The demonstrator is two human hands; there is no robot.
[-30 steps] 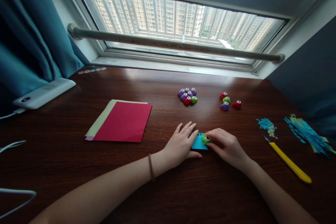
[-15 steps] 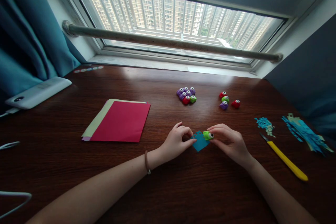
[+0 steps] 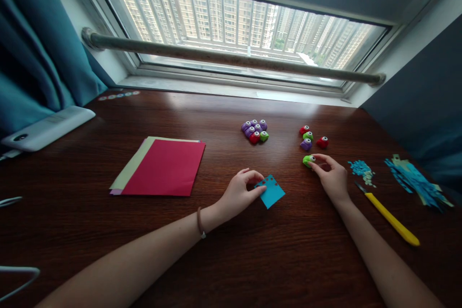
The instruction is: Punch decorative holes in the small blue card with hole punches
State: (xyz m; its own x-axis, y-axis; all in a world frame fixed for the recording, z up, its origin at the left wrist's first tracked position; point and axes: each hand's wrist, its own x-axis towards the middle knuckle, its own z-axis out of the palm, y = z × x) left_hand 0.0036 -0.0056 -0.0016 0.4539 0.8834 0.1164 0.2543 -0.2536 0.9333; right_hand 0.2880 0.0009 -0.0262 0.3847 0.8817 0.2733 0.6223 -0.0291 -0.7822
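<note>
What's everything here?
Punched paper: 1, blue, centre
Held punch: 1, green, right
Other punches: 11, purple/red/green, centre
Paper stack: 1, red/cream, left
Scraps: 2 piles, blue/cream, right
Knife: 1, yellow, right
Device: 1, white, left
Cable: some, white, left
Discs: several, pale, left
Table: 1, brown, beneath
Curtain: 1, blue, left
Window: 1, pale, back
Rail: 1, grey, back
Bracelet: 1, brown, wrist
Left hand: 1, bare, centre
Right hand: 1, bare, right

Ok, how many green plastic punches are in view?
3: one green plastic punch in the right hand; second green punch between a red punch and a purple punch beyond it; third green punch in the mostly purple cluster.
</note>
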